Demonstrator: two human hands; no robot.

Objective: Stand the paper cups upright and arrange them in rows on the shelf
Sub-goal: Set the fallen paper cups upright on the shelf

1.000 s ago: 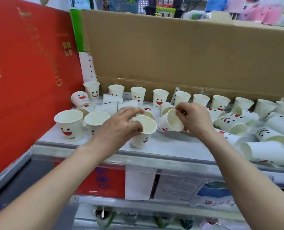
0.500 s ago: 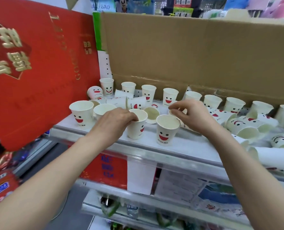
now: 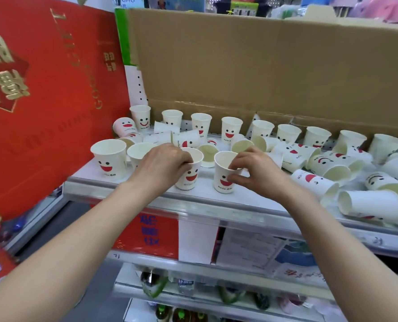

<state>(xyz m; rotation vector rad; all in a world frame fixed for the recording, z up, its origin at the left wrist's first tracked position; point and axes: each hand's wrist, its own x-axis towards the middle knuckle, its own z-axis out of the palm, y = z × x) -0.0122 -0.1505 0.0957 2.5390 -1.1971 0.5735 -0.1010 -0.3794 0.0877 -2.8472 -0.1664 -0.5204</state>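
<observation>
White paper cups with red smiley faces cover the grey shelf (image 3: 147, 196). My left hand (image 3: 163, 166) grips the rim of an upright cup (image 3: 190, 176) near the shelf's front. Just to its right, my right hand (image 3: 254, 170) pinches the rim of a second upright cup (image 3: 223, 180). Two more upright cups, one (image 3: 109, 159) at the far left and one (image 3: 138, 153) partly behind my left hand, stand left of these along the front. A row of upright cups (image 3: 231, 129) lines the back. Several cups (image 3: 328, 168) lie on their sides in the middle and at the right.
A brown cardboard panel (image 3: 263, 70) stands behind the cups. A large red box (image 3: 42, 101) leans at the shelf's left end. Price tags (image 3: 193, 238) hang from the shelf's front rail. Lower shelves hold bottles (image 3: 184, 284).
Both cups that I hold went from tilted to upright near the shelf's front edge, side by side. My hands stay on their rims.
</observation>
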